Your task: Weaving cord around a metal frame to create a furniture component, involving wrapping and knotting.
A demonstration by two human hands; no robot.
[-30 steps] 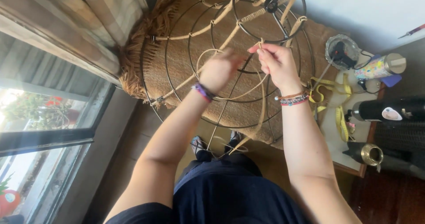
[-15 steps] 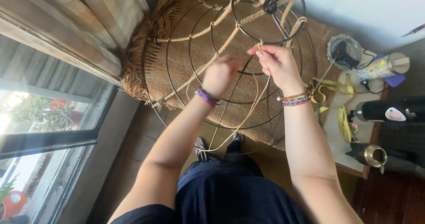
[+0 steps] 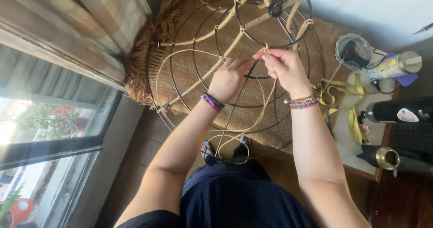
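Right hand grip: the right hand [image 3: 285, 69] has thumb and fingertips pinched together on a tan cord [image 3: 259, 115], just where it meets a wire of the round frame.
Left hand grip: the left hand [image 3: 229, 78] lies against the wire frame [image 3: 173, 81] with its fingers curled between the wires; whether they clasp the cord or a wire cannot be told.
Cord: from the pinch it runs down past the right wrist and ends in loose loops near the person's lap; another length arcs out to the left across the frame.
Frame: a dark, domed wire frame of rings and spokes, standing over a fringed woven mat [image 3: 149, 38]; several upper spokes are already wrapped in tan cord, the lower ones bare.
Wrists: beaded bracelets [image 3: 301, 102] on the right, a purple band [image 3: 211, 102] on the left.
Side table, right of the frame: a yellow measuring tape [image 3: 349, 115] trails over its near edge, a black bottle [image 3: 397, 111] lies beside it, and a colourful tumbler [image 3: 394, 66] sits toward the far edge.
Left side: a window [image 3: 49, 124] with a curtain [image 3: 103, 16] above it.
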